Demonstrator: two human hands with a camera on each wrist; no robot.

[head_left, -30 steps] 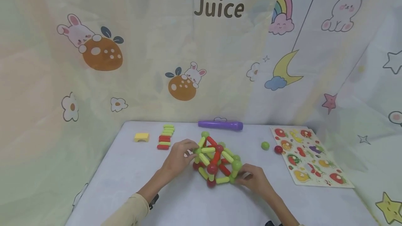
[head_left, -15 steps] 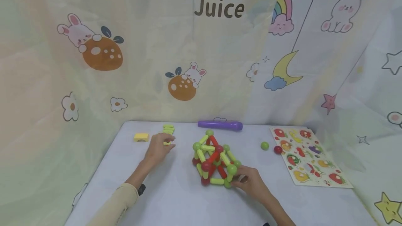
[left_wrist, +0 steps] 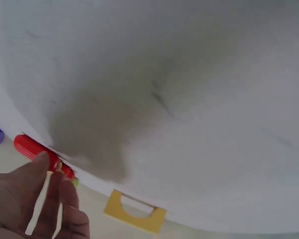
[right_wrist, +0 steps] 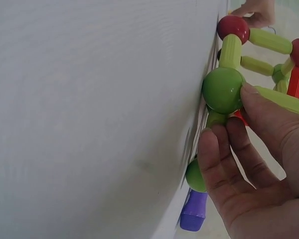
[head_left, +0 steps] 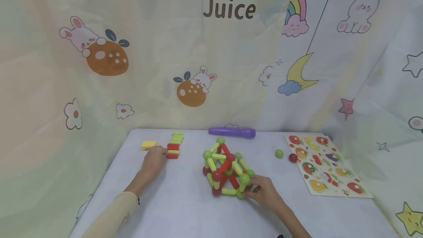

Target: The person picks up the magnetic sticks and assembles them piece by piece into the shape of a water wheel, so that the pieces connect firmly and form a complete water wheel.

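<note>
A ball-and-rod magnetic building structure (head_left: 228, 166), made of red and green balls joined by red and yellow-green rods, stands mid-table. My right hand (head_left: 264, 192) grips its near right corner. In the right wrist view the thumb lies on a green ball (right_wrist: 223, 90), with curled fingers beside the rod below. My left hand (head_left: 153, 162) is at the left ends of a row of short rods (head_left: 173, 146). Its fingertips are at a red rod (left_wrist: 32, 147) in the left wrist view; whether they pinch one is unclear.
Left of the rods lies a yellow arch block (head_left: 148, 144), partly behind the left hand. A purple microphone-shaped piece (head_left: 232, 132) lies at the back edge. To the right are a loose green ball (head_left: 279, 153), a red ball (head_left: 293, 157) and a fruit-picture board (head_left: 325, 166).
My left hand has let go of the structure and moved left to the rods, then on to their left ends. The structure has turned slightly and shifted left, with my right hand still gripping it.
</note>
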